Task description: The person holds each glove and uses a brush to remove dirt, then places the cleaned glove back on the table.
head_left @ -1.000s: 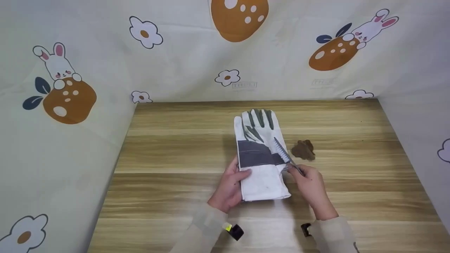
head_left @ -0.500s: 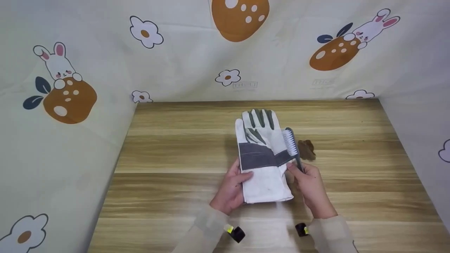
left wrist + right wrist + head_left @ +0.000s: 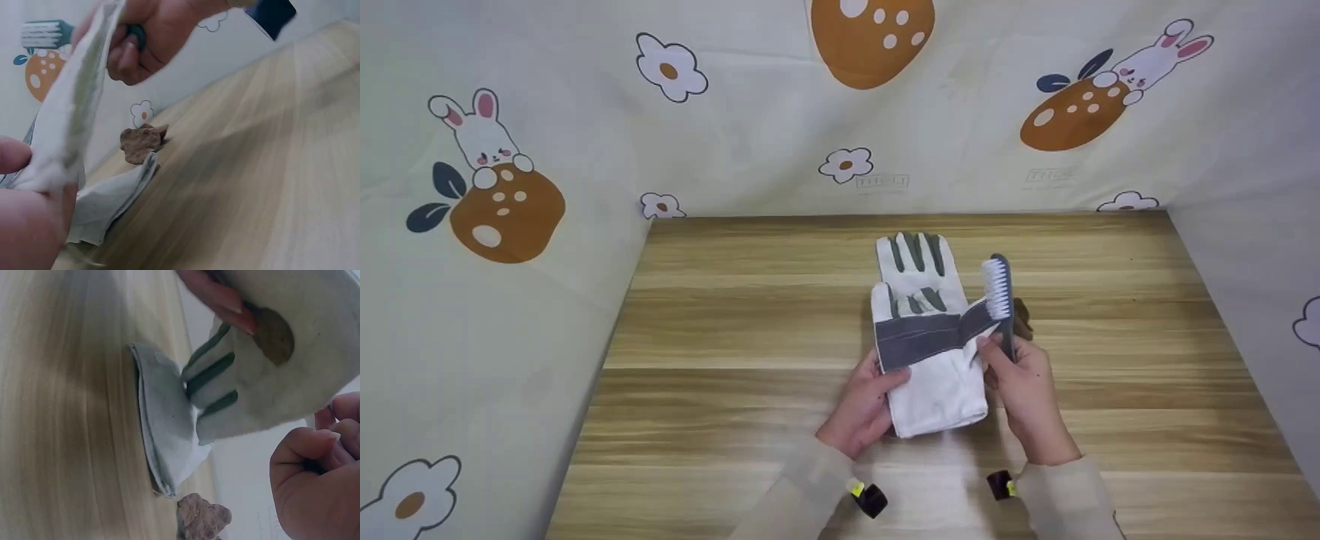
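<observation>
My left hand (image 3: 864, 405) grips the left side of a white work glove (image 3: 919, 345) with a dark grey band, thumb on top. In my right hand (image 3: 1026, 390) is a grey-green scrubbing brush (image 3: 998, 289), white bristles facing left. Its fingers also pinch the glove's right edge, seen in the head view. The raised glove is tilted, and its underside bears a brown patch (image 3: 274, 336) near the left fingers (image 3: 222, 298). A second white glove (image 3: 921, 259) lies beneath on the table, partly covered.
A rough brown lump (image 3: 140, 145) sits on the wooden table (image 3: 735, 337) beyond the gloves, mostly hidden behind the brush in the head view. Patterned cloth walls (image 3: 750, 112) stand at the back and both sides.
The brush has swung from lying across the glove to upright beside its right edge. The upper glove has lifted and tilted, its fingers moving nearer, exposing more of the lower glove.
</observation>
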Motion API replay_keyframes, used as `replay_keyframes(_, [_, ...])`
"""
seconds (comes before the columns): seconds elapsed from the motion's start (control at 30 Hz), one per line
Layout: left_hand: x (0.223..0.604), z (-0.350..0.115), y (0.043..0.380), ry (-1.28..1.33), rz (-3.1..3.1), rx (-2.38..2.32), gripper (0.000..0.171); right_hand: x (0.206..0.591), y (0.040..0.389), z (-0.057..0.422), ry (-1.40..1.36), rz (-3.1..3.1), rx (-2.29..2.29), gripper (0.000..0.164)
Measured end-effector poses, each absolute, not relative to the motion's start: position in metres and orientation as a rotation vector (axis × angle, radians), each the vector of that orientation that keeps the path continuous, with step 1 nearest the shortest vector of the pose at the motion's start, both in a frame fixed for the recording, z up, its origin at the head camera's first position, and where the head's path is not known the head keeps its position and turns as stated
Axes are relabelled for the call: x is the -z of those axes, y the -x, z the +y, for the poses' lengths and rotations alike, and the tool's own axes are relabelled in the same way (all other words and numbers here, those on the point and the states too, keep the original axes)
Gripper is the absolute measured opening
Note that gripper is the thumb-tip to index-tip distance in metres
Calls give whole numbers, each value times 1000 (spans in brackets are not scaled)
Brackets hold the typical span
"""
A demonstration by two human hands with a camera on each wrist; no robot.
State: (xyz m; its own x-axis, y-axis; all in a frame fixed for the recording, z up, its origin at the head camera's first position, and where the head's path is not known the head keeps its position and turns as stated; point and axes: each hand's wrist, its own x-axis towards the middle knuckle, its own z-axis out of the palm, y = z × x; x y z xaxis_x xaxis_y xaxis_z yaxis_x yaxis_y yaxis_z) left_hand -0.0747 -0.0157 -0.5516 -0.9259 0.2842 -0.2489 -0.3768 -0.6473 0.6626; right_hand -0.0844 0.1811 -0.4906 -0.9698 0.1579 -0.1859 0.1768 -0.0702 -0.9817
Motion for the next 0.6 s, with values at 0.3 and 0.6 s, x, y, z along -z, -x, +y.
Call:
replay_keyframes(0.3, [560,-2,76,386,1296,-2490,65,475,83,172,-342,2320,2115,15])
replay_keyframes(0.6, [548,2,74,263,1833,-2215,48,473,80,168,-289,2327,2105,13])
